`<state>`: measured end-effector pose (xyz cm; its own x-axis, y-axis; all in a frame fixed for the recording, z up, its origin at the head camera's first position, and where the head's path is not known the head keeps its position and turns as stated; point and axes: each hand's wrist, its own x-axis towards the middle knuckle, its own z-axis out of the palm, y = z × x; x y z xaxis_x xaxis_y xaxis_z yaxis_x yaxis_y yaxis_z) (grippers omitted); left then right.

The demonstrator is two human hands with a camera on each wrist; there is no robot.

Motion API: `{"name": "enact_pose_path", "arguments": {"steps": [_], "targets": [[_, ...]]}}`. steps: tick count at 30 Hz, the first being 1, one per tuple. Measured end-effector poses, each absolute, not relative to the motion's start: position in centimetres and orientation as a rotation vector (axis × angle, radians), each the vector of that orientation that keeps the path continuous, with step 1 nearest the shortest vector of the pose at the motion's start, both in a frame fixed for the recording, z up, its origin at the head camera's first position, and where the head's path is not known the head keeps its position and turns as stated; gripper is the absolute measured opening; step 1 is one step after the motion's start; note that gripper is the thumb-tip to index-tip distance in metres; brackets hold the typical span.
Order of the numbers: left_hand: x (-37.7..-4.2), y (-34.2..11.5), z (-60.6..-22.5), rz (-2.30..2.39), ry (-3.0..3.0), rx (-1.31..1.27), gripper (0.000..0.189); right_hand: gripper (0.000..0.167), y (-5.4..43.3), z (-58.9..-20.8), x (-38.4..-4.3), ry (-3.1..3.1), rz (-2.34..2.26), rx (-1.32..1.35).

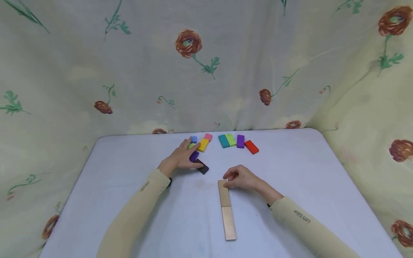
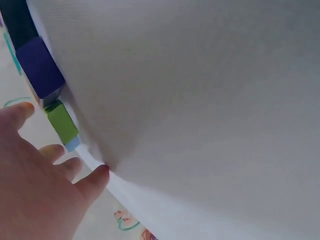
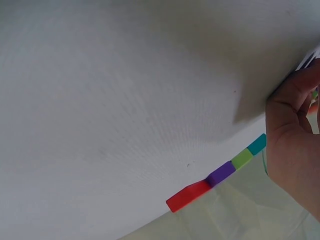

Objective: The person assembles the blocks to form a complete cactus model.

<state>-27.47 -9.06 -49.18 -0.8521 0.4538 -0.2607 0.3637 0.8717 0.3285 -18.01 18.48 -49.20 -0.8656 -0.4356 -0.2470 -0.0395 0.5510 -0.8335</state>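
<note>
My left hand (image 1: 182, 156) is spread over a loose group of coloured blocks at the back of the table. Its thumb is at a black block (image 1: 202, 167) and its index finger reaches a yellow block (image 1: 203, 145). A dark purple block (image 1: 194, 156) lies between them. The left wrist view shows a green block (image 2: 63, 124) beyond the fingers. With thumb and index finger, my right hand (image 1: 242, 178) pinches the far end of a plain wooden block (image 1: 224, 195). A second wooden block (image 1: 229, 224) lies end to end with it, nearer me.
A blue block (image 1: 193, 139) and a pink block (image 1: 208, 137) lie near the back edge. To their right are a teal block (image 1: 223, 141), a light green block (image 1: 231, 140), a purple block (image 1: 240, 141) and a red block (image 1: 251, 147). Flowered cloth (image 1: 226, 100) hangs behind the white table (image 1: 274, 222).
</note>
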Motion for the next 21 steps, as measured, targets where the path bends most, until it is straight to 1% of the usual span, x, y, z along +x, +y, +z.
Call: {"name": "enact_pose_path", "arguments": {"steps": [5,17,21], "targets": [[-27.0,-9.3,-49.1,0.362,2.713,0.608,0.101,0.027,18.5,-49.2,-18.1,2.368,-1.24,-0.385],[-26.1,-9.5,-49.3,0.352,2.731,0.635,0.095,0.027,18.4,-49.0,-18.2,2.367,-1.24,-0.385],[-26.0,-9.4,-49.2,0.355,2.725,0.631,0.094,0.025,18.2,-48.8,-18.8,2.392,-1.168,-0.371]]}}
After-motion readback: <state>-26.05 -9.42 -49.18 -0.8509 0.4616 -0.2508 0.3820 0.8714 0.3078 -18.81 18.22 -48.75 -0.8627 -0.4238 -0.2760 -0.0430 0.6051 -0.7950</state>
